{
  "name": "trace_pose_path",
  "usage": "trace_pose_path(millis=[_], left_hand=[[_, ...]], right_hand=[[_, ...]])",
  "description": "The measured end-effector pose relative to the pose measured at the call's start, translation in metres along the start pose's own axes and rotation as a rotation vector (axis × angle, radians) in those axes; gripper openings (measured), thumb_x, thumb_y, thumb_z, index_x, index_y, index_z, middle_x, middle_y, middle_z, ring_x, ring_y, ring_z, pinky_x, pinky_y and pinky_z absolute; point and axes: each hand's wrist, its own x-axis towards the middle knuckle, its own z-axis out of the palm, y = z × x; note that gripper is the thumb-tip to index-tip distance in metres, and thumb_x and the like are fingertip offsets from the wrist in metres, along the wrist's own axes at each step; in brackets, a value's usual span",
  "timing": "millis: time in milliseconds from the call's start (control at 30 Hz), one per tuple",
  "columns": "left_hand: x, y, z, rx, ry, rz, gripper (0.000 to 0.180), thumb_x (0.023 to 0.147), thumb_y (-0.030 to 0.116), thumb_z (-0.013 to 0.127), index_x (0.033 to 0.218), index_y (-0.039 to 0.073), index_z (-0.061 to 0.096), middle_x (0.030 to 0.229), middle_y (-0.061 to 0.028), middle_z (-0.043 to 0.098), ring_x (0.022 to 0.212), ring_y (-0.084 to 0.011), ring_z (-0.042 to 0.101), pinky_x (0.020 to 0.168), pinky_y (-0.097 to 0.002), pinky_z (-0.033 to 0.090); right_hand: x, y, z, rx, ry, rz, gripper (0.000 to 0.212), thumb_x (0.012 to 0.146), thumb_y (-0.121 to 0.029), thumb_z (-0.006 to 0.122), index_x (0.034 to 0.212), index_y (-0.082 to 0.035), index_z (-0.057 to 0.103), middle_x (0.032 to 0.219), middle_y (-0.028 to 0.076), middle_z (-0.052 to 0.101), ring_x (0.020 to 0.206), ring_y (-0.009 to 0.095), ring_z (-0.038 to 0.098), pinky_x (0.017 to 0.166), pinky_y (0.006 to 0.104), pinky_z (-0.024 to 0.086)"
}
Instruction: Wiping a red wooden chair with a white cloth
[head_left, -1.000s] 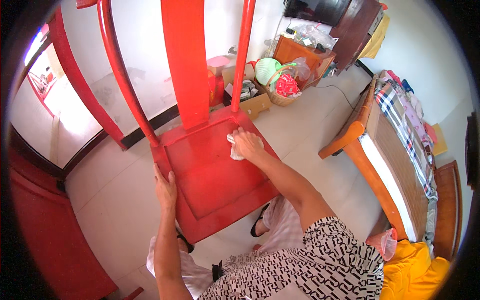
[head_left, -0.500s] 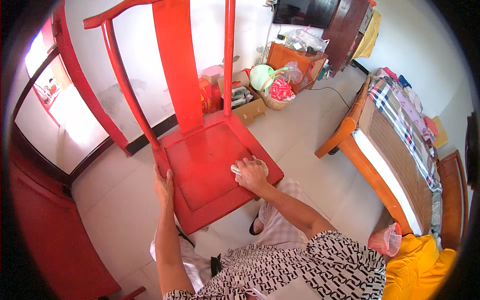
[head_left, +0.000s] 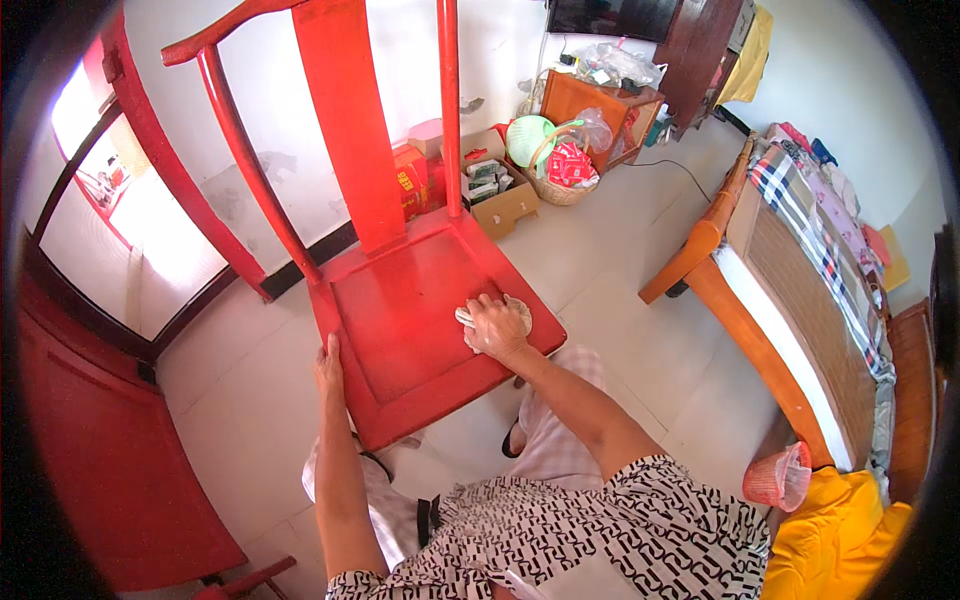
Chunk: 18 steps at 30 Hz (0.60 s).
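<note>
A red wooden chair (head_left: 400, 295) stands in front of me, with a tall flat back slat, round posts and a framed seat panel. My left hand (head_left: 328, 368) holds the left edge of the seat; its fingers are partly hidden at the side. On the right part of the seat, my right hand (head_left: 497, 328) is closed over a whitish folded cloth (head_left: 519, 314) and presses it flat against the red surface. Cloth shows at both sides of that hand.
Behind the chair are an open cardboard box (head_left: 507, 207), a wicker basket (head_left: 562, 192) with red packets, and an orange cabinet (head_left: 578, 104). A wooden bed (head_left: 775, 335) stands at right, near a red wastebasket (head_left: 772, 480). Red furniture (head_left: 120, 450) is at left.
My right hand with the cloth has slid slightly left and away from me over the seat. My left hand stays at the seat's left edge. The whole view has shifted slightly.
</note>
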Motion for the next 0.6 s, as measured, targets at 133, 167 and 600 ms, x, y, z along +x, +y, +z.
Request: trace_pose_path(millis=[133, 167, 600], left_hand=[[0.009, -0.019, -0.015, -0.236, -0.055, 0.044, 0.1, 0.088, 0.077, 0.046, 0.14, -0.009, 0.047, 0.136, -0.0255, 0.056, 0.124, -0.0339, 0.055, 0.106, -0.0406, 0.042], [0.01, -0.019, -0.014, -0.237, -0.06, 0.043, 0.1, 0.088, 0.077, 0.046, 0.14, -0.009, 0.047, 0.136, -0.0255, 0.056, 0.124, -0.0339, 0.055, 0.106, -0.0406, 0.042], [-0.032, 0.03, -0.017, -0.168, -0.087, -0.015, 0.104, 0.089, 0.077, 0.042, 0.145, -0.01, 0.038, 0.143, -0.0298, 0.048, 0.134, -0.0395, 0.046, 0.111, -0.0434, 0.037]], right_hand=[[0.006, -0.012, -0.001, 0.058, -0.039, -0.001, 0.032, 0.073, -0.025, 0.071, 0.096, -0.007, 0.059, 0.093, 0.013, 0.062, 0.082, 0.033, 0.068, 0.077, 0.0497, 0.054], [0.006, -0.012, 0.0, 0.052, -0.038, -0.001, 0.032, 0.073, -0.026, 0.071, 0.096, -0.007, 0.059, 0.094, 0.013, 0.062, 0.083, 0.033, 0.068, 0.075, 0.0492, 0.054], [0.005, 0.0, 0.003, 0.017, -0.028, -0.043, 0.033, 0.072, -0.027, 0.072, 0.098, -0.009, 0.059, 0.096, 0.012, 0.061, 0.085, 0.031, 0.067, 0.083, 0.0533, 0.051]])
